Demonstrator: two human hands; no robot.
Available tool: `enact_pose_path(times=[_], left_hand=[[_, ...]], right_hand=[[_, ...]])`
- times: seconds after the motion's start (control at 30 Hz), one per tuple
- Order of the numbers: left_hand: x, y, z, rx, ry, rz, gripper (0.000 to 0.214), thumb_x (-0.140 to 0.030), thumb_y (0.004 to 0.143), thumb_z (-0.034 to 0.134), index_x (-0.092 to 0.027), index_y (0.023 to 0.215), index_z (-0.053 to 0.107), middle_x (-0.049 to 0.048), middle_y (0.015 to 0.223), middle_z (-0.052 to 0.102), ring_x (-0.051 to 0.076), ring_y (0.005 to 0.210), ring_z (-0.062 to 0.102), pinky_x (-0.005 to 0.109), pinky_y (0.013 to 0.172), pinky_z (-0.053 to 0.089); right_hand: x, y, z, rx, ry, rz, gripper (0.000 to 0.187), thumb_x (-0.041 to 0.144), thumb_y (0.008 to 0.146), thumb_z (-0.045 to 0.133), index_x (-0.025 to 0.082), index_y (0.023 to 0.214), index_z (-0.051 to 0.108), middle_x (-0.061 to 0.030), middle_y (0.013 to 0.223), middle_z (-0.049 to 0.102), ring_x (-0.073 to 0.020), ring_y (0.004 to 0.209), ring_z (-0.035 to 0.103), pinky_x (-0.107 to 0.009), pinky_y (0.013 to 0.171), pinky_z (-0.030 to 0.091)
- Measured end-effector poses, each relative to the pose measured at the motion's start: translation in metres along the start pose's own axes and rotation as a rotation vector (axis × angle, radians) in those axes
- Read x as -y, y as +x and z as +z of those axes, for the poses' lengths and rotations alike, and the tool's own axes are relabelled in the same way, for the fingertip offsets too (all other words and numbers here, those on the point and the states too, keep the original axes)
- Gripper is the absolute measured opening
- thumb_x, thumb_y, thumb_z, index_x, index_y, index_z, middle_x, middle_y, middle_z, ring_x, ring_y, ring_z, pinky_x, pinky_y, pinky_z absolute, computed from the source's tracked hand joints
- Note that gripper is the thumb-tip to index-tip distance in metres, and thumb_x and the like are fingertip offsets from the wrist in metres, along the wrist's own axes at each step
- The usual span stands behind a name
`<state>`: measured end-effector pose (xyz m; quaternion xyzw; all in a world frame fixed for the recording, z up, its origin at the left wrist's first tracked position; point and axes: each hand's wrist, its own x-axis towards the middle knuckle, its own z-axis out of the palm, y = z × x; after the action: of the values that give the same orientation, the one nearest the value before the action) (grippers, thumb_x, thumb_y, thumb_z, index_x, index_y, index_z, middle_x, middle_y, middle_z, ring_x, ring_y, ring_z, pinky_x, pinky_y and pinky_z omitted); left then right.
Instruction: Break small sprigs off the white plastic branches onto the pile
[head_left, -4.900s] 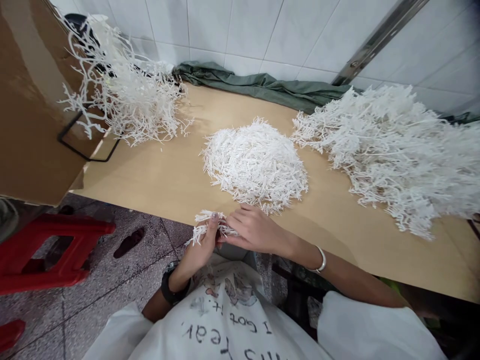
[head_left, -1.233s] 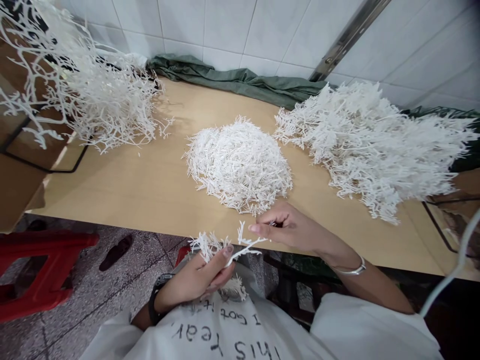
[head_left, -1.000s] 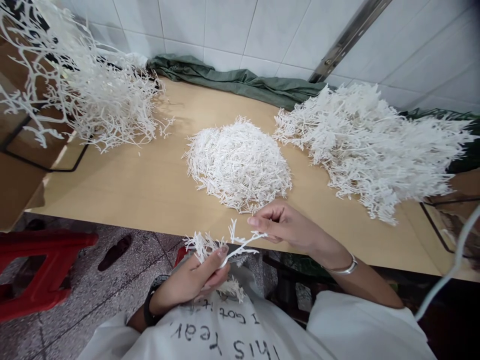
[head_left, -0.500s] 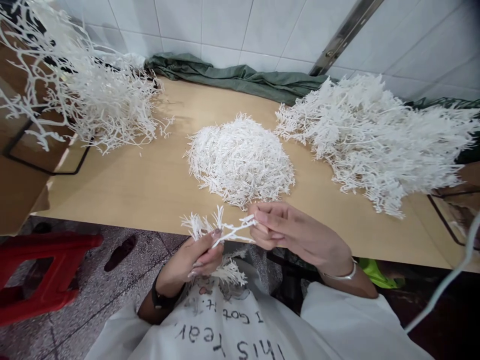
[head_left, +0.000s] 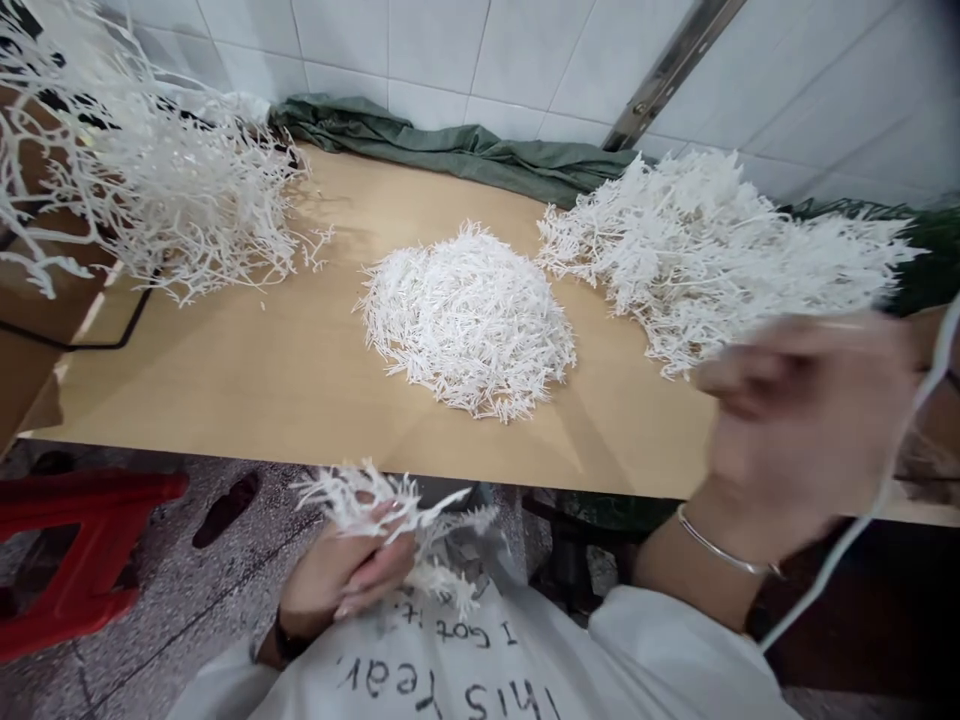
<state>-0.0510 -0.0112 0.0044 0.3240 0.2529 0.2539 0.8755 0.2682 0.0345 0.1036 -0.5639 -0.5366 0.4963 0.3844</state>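
My left hand (head_left: 349,570) is closed around a bunch of white branched plastic sprigs (head_left: 360,500), held low in front of the table's near edge. Some sprig ends stick out past the fingers on both sides. Out to the right, my right hand (head_left: 810,410) is smeared by motion in front of a large loose pile of white branched sprigs (head_left: 697,240); whether its fingers hold anything does not show. Between the hands, farther back, a rounded heap of short white sprig pieces (head_left: 472,320) lies on the tan table (head_left: 247,390).
A tangle of longer white branches (head_left: 202,190) rises at the left beside a cardboard box. Green cloth (head_left: 450,145) runs along the tiled wall. A white cable (head_left: 855,550) crosses at the right. A red stool (head_left: 82,550) stands on the floor at left.
My right hand has left the sprigs in my left hand and swung right toward the right pile. My left hand has dropped slightly lower and left, still gripping its bunch.
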Motion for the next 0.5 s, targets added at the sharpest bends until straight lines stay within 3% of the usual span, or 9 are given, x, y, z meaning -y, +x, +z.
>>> enact_pose_path(times=[0.03, 0.07, 0.1, 0.23, 0.3, 0.4, 0.43, 0.5], left_hand=[[-0.002, 0.006, 0.003, -0.012, 0.01, 0.01, 0.055, -0.048, 0.088, 0.049, -0.018, 0.044, 0.033, -0.007, 0.032, 0.021, 0.003, 0.026, 0.017, 0.023, 0.033, 0.01], [-0.004, 0.012, 0.006, -0.024, 0.022, 0.027, 0.053, -0.044, 0.088, 0.049, -0.018, 0.045, 0.032, -0.0075, 0.032, 0.02, 0.002, 0.027, 0.016, 0.023, 0.034, 0.01], [-0.006, 0.019, 0.009, -0.03, 0.032, 0.05, 0.053, -0.041, 0.089, 0.049, -0.018, 0.045, 0.031, -0.008, 0.033, 0.019, 0.002, 0.027, 0.016, 0.022, 0.035, 0.01], [-0.012, 0.039, 0.017, -0.006, 0.026, 0.114, 0.056, -0.042, 0.089, 0.047, -0.018, 0.044, 0.024, -0.0088, 0.031, 0.014, 0.002, 0.029, 0.011, 0.022, 0.037, 0.01], [-0.012, 0.043, 0.017, 0.003, 0.022, 0.105, 0.057, -0.046, 0.088, 0.048, -0.019, 0.044, 0.025, -0.0089, 0.031, 0.014, 0.003, 0.03, 0.009, 0.022, 0.036, 0.009], [-0.011, 0.048, 0.015, -0.022, 0.045, 0.094, 0.056, -0.049, 0.086, 0.048, -0.019, 0.044, 0.026, -0.0091, 0.031, 0.014, 0.003, 0.03, 0.009, 0.022, 0.036, 0.008], [-0.01, 0.05, 0.014, -0.037, 0.059, 0.096, 0.056, -0.049, 0.086, 0.048, -0.02, 0.044, 0.026, -0.0091, 0.032, 0.014, 0.003, 0.03, 0.009, 0.023, 0.036, 0.008], [-0.01, 0.053, 0.013, -0.062, 0.103, 0.102, 0.055, -0.048, 0.086, 0.047, -0.019, 0.044, 0.026, -0.0089, 0.032, 0.015, 0.003, 0.03, 0.01, 0.023, 0.036, 0.007]], right_hand=[[-0.007, 0.014, 0.007, -0.119, -0.039, -0.098, 0.035, 0.055, 0.083, 0.053, 0.026, 0.065, 0.046, 0.0011, 0.052, 0.039, -0.0144, 0.05, 0.036, -0.029, 0.047, 0.021], [-0.016, 0.029, 0.016, -0.436, -0.199, -0.325, 0.032, 0.052, 0.085, 0.053, 0.025, 0.068, 0.049, 0.0015, 0.056, 0.042, -0.0136, 0.052, 0.037, -0.028, 0.05, 0.023], [-0.024, 0.045, 0.026, -0.493, -0.402, -0.441, 0.032, 0.049, 0.085, 0.054, 0.022, 0.067, 0.05, 0.0013, 0.058, 0.045, -0.0128, 0.053, 0.039, -0.028, 0.052, 0.025], [-0.046, 0.096, 0.052, -0.429, -0.871, -0.412, 0.055, 0.046, 0.089, 0.049, 0.019, 0.045, 0.029, 0.0049, 0.042, 0.024, -0.0086, 0.043, 0.025, -0.029, 0.052, 0.021], [-0.047, 0.104, 0.054, -0.503, -0.948, -0.442, 0.053, 0.048, 0.088, 0.049, 0.019, 0.047, 0.032, 0.004, 0.045, 0.029, -0.01, 0.047, 0.03, -0.028, 0.055, 0.025], [-0.038, 0.089, 0.059, -0.619, -0.821, -0.613, 0.033, 0.046, 0.087, 0.053, 0.019, 0.068, 0.05, -0.0011, 0.067, 0.049, -0.0156, 0.067, 0.046, -0.03, 0.066, 0.035], [-0.035, 0.079, 0.063, -0.58, -0.726, -0.669, 0.027, 0.044, 0.087, 0.053, 0.019, 0.077, 0.052, -0.0024, 0.074, 0.052, -0.0166, 0.072, 0.048, -0.03, 0.069, 0.037], [-0.026, 0.056, 0.076, -0.323, -0.548, -0.741, 0.025, 0.044, 0.087, 0.054, 0.02, 0.087, 0.055, -0.0037, 0.082, 0.055, -0.0169, 0.078, 0.052, -0.03, 0.07, 0.041]])
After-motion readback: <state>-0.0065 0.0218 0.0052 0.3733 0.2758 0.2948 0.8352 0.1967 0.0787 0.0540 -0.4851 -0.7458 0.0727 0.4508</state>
